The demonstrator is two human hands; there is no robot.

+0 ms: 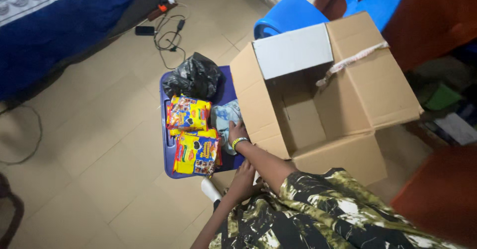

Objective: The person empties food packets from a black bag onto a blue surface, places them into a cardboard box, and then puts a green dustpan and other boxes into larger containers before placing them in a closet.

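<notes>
My right hand [237, 130] reaches forward over the blue tray [168, 144] on the floor, fingers resting on a pale blue-grey soft bundle [223, 117] that lies between the yellow snack packets [196, 152] and the open cardboard box [343, 115]. I cannot tell whether those fingers are closed on it or just laid flat. The bundle looks light, limp and crumpled, so I judge a pinch of a gathered fold at its near edge would hold best. My left hand [243, 182] sits nearer to me, curled over a white cylinder [210, 189], seemingly clasped round it. Both forearms stretch forward, the right one crossing above the left.
</notes>
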